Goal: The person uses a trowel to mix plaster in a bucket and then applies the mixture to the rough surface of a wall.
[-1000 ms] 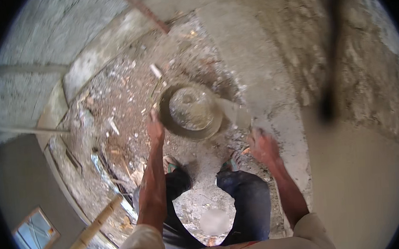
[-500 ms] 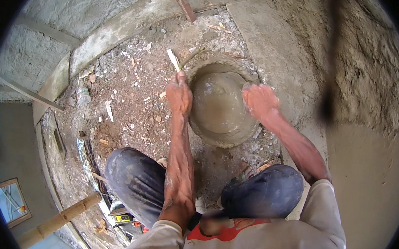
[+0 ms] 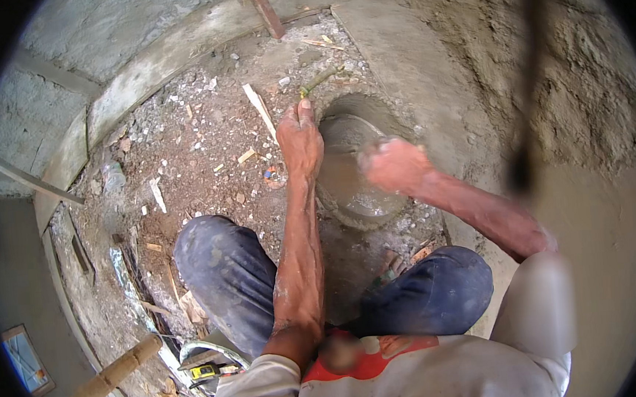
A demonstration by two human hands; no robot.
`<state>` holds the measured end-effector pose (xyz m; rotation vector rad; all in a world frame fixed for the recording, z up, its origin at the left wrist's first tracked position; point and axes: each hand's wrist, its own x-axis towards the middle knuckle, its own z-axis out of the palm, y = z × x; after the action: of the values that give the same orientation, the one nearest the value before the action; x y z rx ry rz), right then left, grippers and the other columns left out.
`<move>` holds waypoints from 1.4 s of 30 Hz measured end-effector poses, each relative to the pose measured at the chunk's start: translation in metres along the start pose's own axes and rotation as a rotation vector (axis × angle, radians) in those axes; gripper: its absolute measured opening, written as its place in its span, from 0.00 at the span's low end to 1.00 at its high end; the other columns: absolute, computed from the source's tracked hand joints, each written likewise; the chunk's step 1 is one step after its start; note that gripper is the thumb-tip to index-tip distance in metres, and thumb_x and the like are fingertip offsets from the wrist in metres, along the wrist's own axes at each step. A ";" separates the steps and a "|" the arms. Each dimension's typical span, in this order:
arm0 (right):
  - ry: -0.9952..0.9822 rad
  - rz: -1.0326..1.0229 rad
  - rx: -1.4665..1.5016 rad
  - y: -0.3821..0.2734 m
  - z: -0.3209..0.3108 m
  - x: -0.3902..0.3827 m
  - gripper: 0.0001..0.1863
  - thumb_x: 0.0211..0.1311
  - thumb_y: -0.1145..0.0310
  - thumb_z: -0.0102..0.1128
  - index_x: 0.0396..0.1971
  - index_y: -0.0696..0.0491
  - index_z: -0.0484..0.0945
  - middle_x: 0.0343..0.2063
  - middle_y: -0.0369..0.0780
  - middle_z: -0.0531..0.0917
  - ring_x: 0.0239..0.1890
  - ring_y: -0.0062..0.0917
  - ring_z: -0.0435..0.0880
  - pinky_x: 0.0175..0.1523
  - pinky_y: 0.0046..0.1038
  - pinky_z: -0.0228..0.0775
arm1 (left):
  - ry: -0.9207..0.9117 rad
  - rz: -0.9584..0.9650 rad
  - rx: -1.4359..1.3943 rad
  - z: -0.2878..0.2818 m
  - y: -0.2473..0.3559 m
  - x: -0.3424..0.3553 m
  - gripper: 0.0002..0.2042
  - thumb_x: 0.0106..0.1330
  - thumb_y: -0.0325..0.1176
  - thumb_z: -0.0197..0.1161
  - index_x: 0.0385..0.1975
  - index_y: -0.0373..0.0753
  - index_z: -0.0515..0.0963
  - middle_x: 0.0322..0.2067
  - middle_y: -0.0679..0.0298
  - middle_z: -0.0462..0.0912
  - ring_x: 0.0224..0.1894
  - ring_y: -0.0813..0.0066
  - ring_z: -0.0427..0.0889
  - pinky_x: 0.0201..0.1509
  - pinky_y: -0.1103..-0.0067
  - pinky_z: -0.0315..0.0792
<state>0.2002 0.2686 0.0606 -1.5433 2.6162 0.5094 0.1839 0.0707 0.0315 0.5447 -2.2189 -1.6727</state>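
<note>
A round, mortar-coated tub (image 3: 367, 221) stands in front of me, with wet grey mortar (image 3: 349, 174) inside. My left hand (image 3: 299, 141) is closed at the tub's left rim, fingers pointing away from me. Just past those fingertips a thin greenish stick (image 3: 323, 78) juts out to the right; whether the hand also touches it is unclear. Over the tub's right side is my right hand (image 3: 397, 167), closed like a fist and smeared by motion. Anything in its grip is hidden.
A pale wood strip (image 3: 259, 110) and a small blue and orange item (image 3: 272, 176) lie on the rubble floor left of the tub. A bamboo pole (image 3: 113, 379) and a container holding a yellow tool (image 3: 203, 371) are at lower left. Rough plaster (image 3: 569, 100) covers the right side.
The tub now looks tilted and has shifted right against the floor, along with my left hand and the greenish stick. My right hand has swung left across the tub. The blue and orange item has come into view.
</note>
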 end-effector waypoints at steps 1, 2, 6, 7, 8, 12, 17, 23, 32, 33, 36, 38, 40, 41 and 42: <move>-0.023 0.139 0.072 0.003 0.011 -0.011 0.10 0.71 0.66 0.55 0.39 0.53 0.85 0.30 0.45 0.87 0.34 0.35 0.88 0.32 0.34 0.81 | 0.018 0.024 0.014 0.000 0.000 -0.001 0.20 0.78 0.42 0.52 0.42 0.28 0.80 0.29 0.48 0.83 0.32 0.55 0.80 0.42 0.64 0.72; -0.045 0.277 0.147 0.004 0.020 -0.019 0.13 0.75 0.65 0.51 0.46 0.54 0.83 0.32 0.48 0.86 0.35 0.38 0.88 0.32 0.35 0.81 | 0.037 0.046 0.032 -0.001 -0.002 -0.001 0.20 0.78 0.42 0.52 0.42 0.28 0.80 0.29 0.48 0.83 0.32 0.57 0.79 0.42 0.64 0.72; -0.123 0.678 0.482 0.010 0.039 -0.038 0.14 0.75 0.67 0.49 0.39 0.58 0.84 0.34 0.51 0.85 0.33 0.41 0.88 0.37 0.41 0.83 | -0.010 0.002 -0.018 -0.005 -0.009 0.001 0.20 0.78 0.42 0.52 0.42 0.28 0.80 0.28 0.49 0.82 0.31 0.58 0.77 0.41 0.65 0.72; -0.212 0.680 0.515 0.010 0.040 -0.031 0.15 0.75 0.65 0.49 0.42 0.59 0.82 0.35 0.54 0.84 0.35 0.44 0.87 0.38 0.44 0.82 | -0.017 -0.006 0.007 -0.007 -0.012 0.001 0.20 0.78 0.42 0.52 0.41 0.28 0.80 0.28 0.49 0.82 0.31 0.58 0.77 0.41 0.64 0.72; -0.227 0.652 0.517 0.011 0.049 -0.033 0.16 0.75 0.63 0.49 0.43 0.59 0.81 0.35 0.55 0.84 0.37 0.47 0.87 0.39 0.47 0.81 | -0.036 -0.010 0.023 -0.004 -0.010 0.001 0.20 0.78 0.43 0.52 0.41 0.28 0.80 0.28 0.49 0.81 0.30 0.58 0.77 0.40 0.64 0.71; -0.104 0.491 0.580 0.001 0.099 -0.028 0.18 0.72 0.57 0.52 0.44 0.57 0.80 0.35 0.58 0.83 0.40 0.52 0.86 0.45 0.50 0.80 | -0.078 -0.026 0.041 -0.001 -0.002 -0.006 0.22 0.79 0.45 0.53 0.45 0.27 0.80 0.30 0.64 0.79 0.34 0.75 0.71 0.42 0.73 0.70; -0.002 0.580 0.855 -0.027 0.119 -0.023 0.18 0.69 0.56 0.56 0.45 0.56 0.80 0.37 0.55 0.84 0.42 0.53 0.85 0.47 0.48 0.78 | -0.029 0.002 0.003 0.005 0.001 -0.014 0.23 0.79 0.47 0.52 0.42 0.28 0.80 0.29 0.63 0.79 0.34 0.74 0.71 0.41 0.72 0.70; 0.080 0.444 1.068 -0.063 0.107 -0.024 0.19 0.69 0.57 0.55 0.44 0.60 0.79 0.30 0.58 0.84 0.34 0.56 0.85 0.44 0.50 0.78 | -0.006 0.004 0.003 0.009 0.003 -0.012 0.20 0.78 0.44 0.52 0.39 0.28 0.79 0.26 0.50 0.80 0.30 0.62 0.76 0.38 0.63 0.71; -0.035 0.589 1.310 -0.066 0.036 -0.053 0.28 0.68 0.52 0.61 0.57 0.59 0.79 0.50 0.55 0.84 0.53 0.45 0.85 0.57 0.42 0.74 | -0.007 -0.096 -0.063 -0.008 -0.004 -0.002 0.23 0.79 0.46 0.51 0.48 0.26 0.78 0.30 0.65 0.77 0.35 0.74 0.71 0.41 0.70 0.68; -0.032 0.582 1.272 -0.064 0.036 -0.056 0.28 0.67 0.52 0.62 0.57 0.59 0.78 0.50 0.55 0.84 0.52 0.46 0.85 0.57 0.42 0.74 | 0.006 -0.074 -0.093 -0.009 -0.007 0.000 0.23 0.79 0.46 0.51 0.46 0.27 0.79 0.29 0.63 0.77 0.33 0.72 0.71 0.40 0.70 0.69; -0.028 0.550 1.200 -0.059 0.048 -0.063 0.28 0.67 0.51 0.62 0.55 0.60 0.78 0.47 0.56 0.84 0.50 0.50 0.84 0.55 0.44 0.75 | -0.003 -0.029 -0.070 -0.011 -0.026 0.009 0.22 0.79 0.46 0.52 0.40 0.28 0.80 0.26 0.60 0.76 0.31 0.70 0.70 0.38 0.69 0.68; -0.006 0.530 1.138 -0.044 0.049 -0.072 0.26 0.67 0.52 0.62 0.53 0.59 0.78 0.45 0.56 0.84 0.48 0.53 0.84 0.54 0.45 0.75 | 0.003 -0.058 -0.056 -0.016 -0.039 0.017 0.20 0.79 0.43 0.51 0.37 0.30 0.80 0.25 0.63 0.73 0.31 0.73 0.68 0.35 0.69 0.65; 0.211 0.512 1.066 -0.028 0.025 -0.078 0.20 0.67 0.55 0.60 0.42 0.59 0.77 0.35 0.58 0.82 0.41 0.57 0.83 0.47 0.52 0.75 | -0.042 -0.064 -0.102 -0.023 -0.035 0.016 0.18 0.79 0.40 0.50 0.42 0.30 0.80 0.29 0.64 0.75 0.34 0.72 0.69 0.39 0.69 0.66; 0.239 0.487 0.992 -0.014 0.015 -0.079 0.20 0.68 0.56 0.60 0.45 0.59 0.77 0.36 0.57 0.83 0.41 0.56 0.83 0.47 0.50 0.76 | -0.042 -0.107 -0.171 -0.024 -0.043 0.020 0.18 0.79 0.40 0.50 0.45 0.29 0.79 0.32 0.65 0.76 0.37 0.72 0.70 0.43 0.70 0.67; 0.259 0.449 0.929 0.002 0.002 -0.080 0.20 0.69 0.56 0.60 0.48 0.58 0.76 0.37 0.56 0.83 0.41 0.55 0.83 0.47 0.48 0.77 | -0.030 -0.127 -0.196 -0.025 -0.049 0.024 0.18 0.79 0.40 0.50 0.49 0.29 0.77 0.37 0.64 0.78 0.42 0.72 0.72 0.48 0.71 0.68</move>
<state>0.2380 0.3368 0.0764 -0.7553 2.6953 -0.8495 0.1797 0.0256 -0.0087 0.6239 -2.0482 -1.9477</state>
